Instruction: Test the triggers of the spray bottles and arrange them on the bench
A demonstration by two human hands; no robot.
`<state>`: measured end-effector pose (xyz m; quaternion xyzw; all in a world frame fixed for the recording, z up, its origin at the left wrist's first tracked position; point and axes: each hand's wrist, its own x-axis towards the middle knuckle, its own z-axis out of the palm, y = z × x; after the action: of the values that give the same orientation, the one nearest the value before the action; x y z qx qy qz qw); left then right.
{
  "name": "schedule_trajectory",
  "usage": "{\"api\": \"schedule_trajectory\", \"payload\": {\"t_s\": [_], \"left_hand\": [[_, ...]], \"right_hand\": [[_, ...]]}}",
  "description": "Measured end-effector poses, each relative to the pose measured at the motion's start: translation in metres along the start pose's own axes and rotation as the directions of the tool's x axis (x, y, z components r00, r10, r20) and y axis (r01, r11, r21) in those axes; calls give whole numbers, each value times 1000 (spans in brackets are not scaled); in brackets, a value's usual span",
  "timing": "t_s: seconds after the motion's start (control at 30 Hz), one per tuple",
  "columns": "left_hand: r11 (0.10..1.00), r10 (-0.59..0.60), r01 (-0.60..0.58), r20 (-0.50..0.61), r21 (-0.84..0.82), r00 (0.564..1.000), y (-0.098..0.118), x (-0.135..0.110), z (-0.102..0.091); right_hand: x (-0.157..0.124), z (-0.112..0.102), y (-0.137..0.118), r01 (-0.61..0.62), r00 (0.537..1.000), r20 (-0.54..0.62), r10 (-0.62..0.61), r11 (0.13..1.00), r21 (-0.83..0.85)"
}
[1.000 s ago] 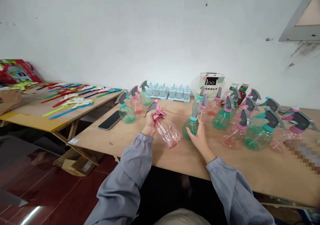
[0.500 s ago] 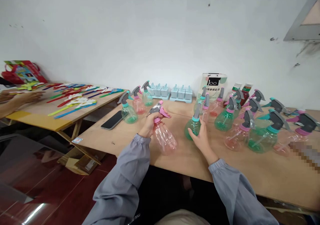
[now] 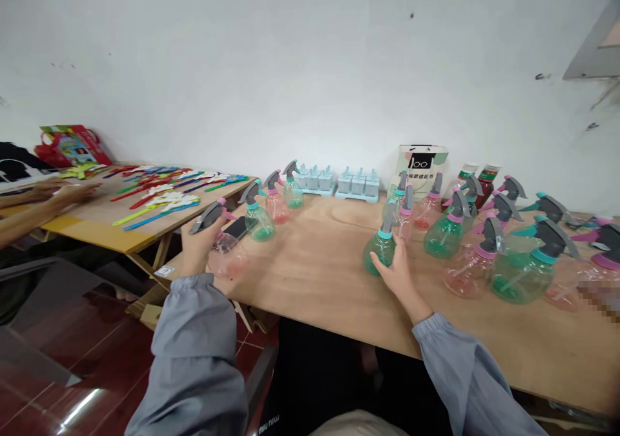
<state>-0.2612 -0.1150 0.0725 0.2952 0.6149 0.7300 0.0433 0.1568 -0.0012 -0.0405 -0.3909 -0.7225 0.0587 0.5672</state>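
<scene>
My left hand is closed round the neck of a pink spray bottle with a grey and pink trigger head, at the table's left end. My right hand has its fingers and thumb round the body of a green spray bottle with a turquoise collar. Just beyond the left hand, a green spray bottle, a pink one and another green one stand in a slanting row. Several more pink and green spray bottles stand to the right of my right hand.
A phone lies behind the left bottle. Light-blue popsicle moulds, a printed card box and red bottles stand by the wall. On the left table are colourful plastic pieces and another person's hands.
My left hand has moved left with the pink spray bottle, from the middle of the table to its left end. My right hand stays on the green bottle. The view has shifted slightly left.
</scene>
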Motion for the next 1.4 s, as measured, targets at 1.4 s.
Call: {"api": "schedule_trajectory", "payload": {"t_s": [1.4], "left_hand": [[863,201,282,798,-419,568,24,-165,199]], "right_hand": [[26,-13,-14,107,994,5,-108,992,71]]}}
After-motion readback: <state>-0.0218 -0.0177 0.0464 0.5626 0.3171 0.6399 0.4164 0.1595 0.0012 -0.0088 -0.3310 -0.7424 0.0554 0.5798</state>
